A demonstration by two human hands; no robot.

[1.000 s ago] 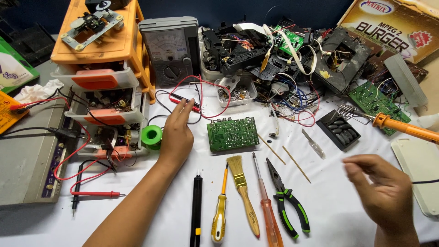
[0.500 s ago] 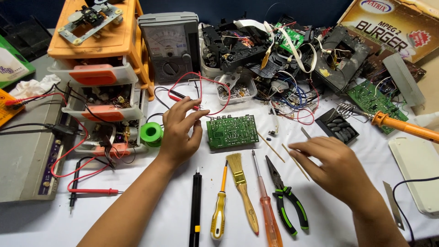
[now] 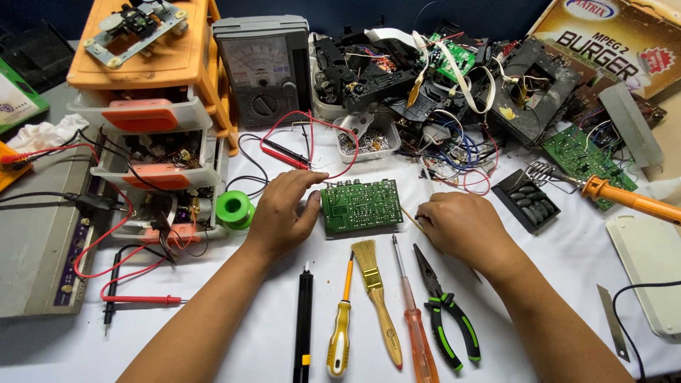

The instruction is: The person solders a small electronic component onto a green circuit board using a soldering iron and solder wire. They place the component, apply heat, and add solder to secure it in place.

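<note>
A green circuit board (image 3: 360,205) lies flat on the white tabletop between my two hands. My left hand (image 3: 282,213) rests at its left edge, thumb touching the board and fingers curled over the red probe lead. My right hand (image 3: 457,224) sits just right of the board, its fingertips pinched on a thin wooden stick (image 3: 409,218) that points at the board's right edge. In front of the board lie a black pen-shaped tool (image 3: 303,328), a yellow screwdriver (image 3: 340,333), a small brush (image 3: 374,294), an orange screwdriver (image 3: 413,326) and green-handled pliers (image 3: 445,315).
An analog multimeter (image 3: 264,69) stands behind, with red and black probes (image 3: 287,152). Orange drawer unit (image 3: 152,106) at left, green solder spool (image 3: 233,208) beside it. A heap of scrap electronics (image 3: 440,78), a soldering iron (image 3: 628,201) and a grey box (image 3: 32,227) crowd the edges.
My right hand has swept in from the far right to the board's right edge and closed on the thin stick. My left hand has settled against the board's left edge.
</note>
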